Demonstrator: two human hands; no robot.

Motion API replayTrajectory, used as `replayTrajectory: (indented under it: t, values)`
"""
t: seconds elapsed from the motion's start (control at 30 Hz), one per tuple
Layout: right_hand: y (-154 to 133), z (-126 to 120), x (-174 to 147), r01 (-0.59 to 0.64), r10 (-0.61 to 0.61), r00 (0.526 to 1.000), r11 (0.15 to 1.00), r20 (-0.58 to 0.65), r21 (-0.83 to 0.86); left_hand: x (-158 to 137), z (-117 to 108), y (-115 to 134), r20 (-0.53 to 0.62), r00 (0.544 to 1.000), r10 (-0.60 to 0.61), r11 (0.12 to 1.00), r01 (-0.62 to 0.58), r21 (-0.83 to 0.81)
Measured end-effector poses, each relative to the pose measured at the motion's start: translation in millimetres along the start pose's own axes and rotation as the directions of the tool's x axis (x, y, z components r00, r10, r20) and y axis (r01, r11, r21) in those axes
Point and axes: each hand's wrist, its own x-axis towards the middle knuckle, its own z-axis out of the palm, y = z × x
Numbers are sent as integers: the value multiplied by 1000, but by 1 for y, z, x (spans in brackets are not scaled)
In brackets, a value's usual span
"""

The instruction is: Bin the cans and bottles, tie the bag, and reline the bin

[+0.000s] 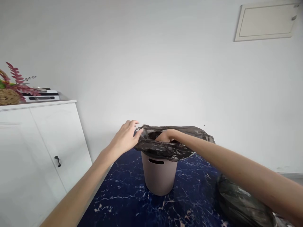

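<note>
A grey-brown trash can (159,179) with a slot handle stands upright on the blue marbled table. A thin black trash bag (161,150) lies over its mouth, with the edge spread out around the rim and sticking out to the right. At the left edge of the bag is my left hand (127,135), its thumb and fingers apart and the thumb by the plastic. My right hand (164,136) reaches down into the mouth of the bag; its fingers are hidden inside.
More black plastic bags (243,201) lie bundled on the table (118,195) at the lower right, partly behind my right forearm. To the left stands a white cabinet (40,142) bearing a wicker basket (9,96) with red leaves. A pale wall rises behind the table.
</note>
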Motion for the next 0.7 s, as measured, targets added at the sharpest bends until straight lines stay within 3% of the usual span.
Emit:
replayTrajectory:
  t: [0.13,0.23,0.37,0.57,0.63,0.7]
  values:
    - [11,-8,-31,53,-53,999,998,-11,38,7,12,-10,116,962,-246,969,248,-1]
    - [19,-11,-51,114,-108,989,992,-105,57,14,16,-8,164,956,-243,963,259,-78]
    - [22,-10,-59,145,-132,976,987,-174,64,23,21,-3,90,971,-221,965,231,-121]
    - [9,-2,-18,15,-13,999,999,-47,43,26,29,0,16,980,-199,964,199,-175]
    - [2,1,2,-35,36,996,999,-83,11,23,30,0,-3,984,-180,966,177,-189]
    - [-3,4,19,-45,39,979,999,-201,-24,20,30,-1,-17,987,-158,969,152,-196]
